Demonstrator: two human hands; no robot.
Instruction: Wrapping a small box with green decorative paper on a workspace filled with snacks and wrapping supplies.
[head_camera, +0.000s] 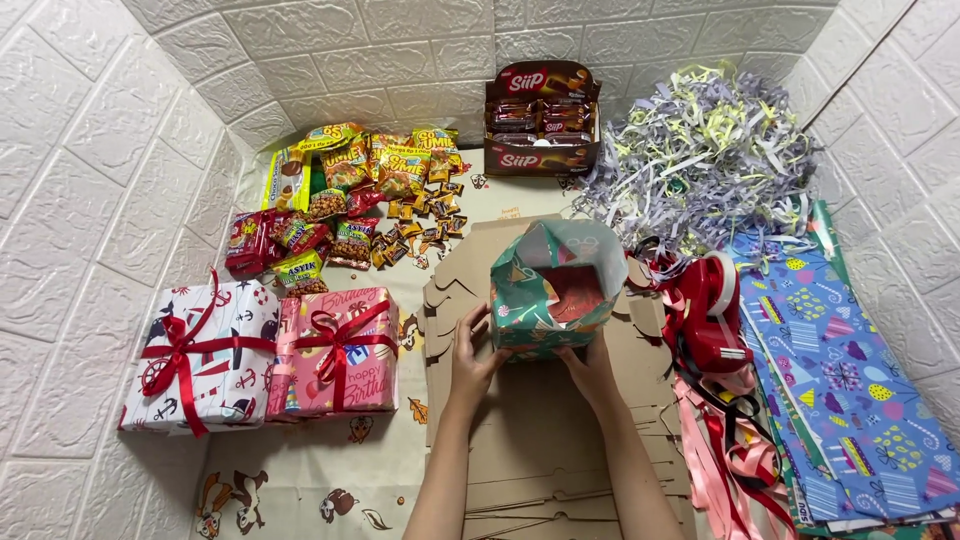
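On flat cardboard (560, 420) — both hands (472, 362) grip green-wrapped box (550, 290) | tape dispenser (712, 305) near

Wrapped gifts (262, 355) left of box (551, 288); paper shreds (700, 150) behind right

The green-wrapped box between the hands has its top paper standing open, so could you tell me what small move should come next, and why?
Probably fold the raised paper flaps down over the open top. The green-wrapped box has its sides covered, yet the paper stands up loose and the red inside shows. The left hand and right hand steady its base on the flat cardboard, and the red tape dispenser waits beside it.
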